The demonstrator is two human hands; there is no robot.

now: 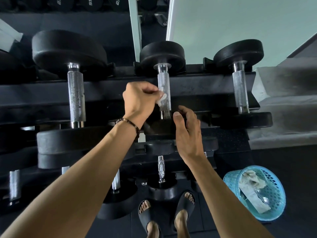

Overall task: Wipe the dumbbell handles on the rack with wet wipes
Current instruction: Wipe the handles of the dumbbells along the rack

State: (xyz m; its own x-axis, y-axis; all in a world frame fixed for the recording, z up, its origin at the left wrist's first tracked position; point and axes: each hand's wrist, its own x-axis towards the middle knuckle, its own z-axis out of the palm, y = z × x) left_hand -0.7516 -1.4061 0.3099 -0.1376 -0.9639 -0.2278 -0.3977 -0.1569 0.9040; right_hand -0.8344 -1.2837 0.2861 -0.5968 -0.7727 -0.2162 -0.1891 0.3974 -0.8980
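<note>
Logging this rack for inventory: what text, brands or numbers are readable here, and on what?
"SS": white letters on a dumbbell head at the top edge, seen sideways.
White lettering on neighbouring heads at the top: cropped, unreadable.
Packet in the blue basket: print too small.
Nearer dumbbells: no visible markings.

"ss" (inverted) on upper dumbbell (90, 3)

Three dumbbells lie side by side on the rack (197, 86) (more below), a basket (231, 182) on the floor at its right.

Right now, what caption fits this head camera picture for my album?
Left hand rubs a wet wipe on the middle dumbbell handle; right hand rests by its weight.
</note>
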